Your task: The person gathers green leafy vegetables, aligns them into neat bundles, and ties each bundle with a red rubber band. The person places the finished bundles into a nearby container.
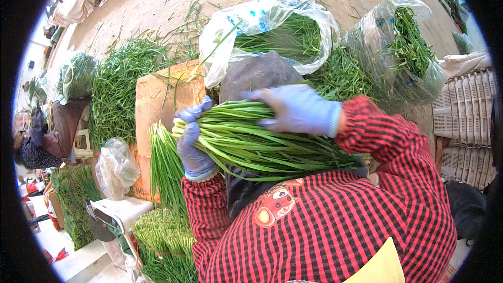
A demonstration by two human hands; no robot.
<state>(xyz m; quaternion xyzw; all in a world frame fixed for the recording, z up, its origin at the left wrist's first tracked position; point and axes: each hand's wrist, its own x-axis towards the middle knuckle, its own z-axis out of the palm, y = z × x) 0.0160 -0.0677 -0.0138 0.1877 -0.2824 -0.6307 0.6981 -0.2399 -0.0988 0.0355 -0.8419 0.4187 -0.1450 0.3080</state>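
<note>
A thick bunch of garlic chives [239, 137] lies across my lap, pale stem ends to the left and green leaves to the right. My left hand [194, 145], in a bluish glove, is wrapped around the pale end. Over the leaves is my right hand [294, 108], gloved too and slightly blurred; its fingers touch the top of the bunch, and whether they grip any leaves cannot be told. A smaller bundle of chives [167, 165] rests left of my left hand, at the edge of an orange-brown board [169, 90].
Ahead stands an open plastic bag [220, 31] of greens, with another filled bag [373, 47] to its right. Loose leaves [125, 86] are heaped at left. Tied bundles [165, 239] stand at lower left near a white stool [122, 208]. Plastic crates [463, 106] are at right. A co-worker [47, 141] sits far left.
</note>
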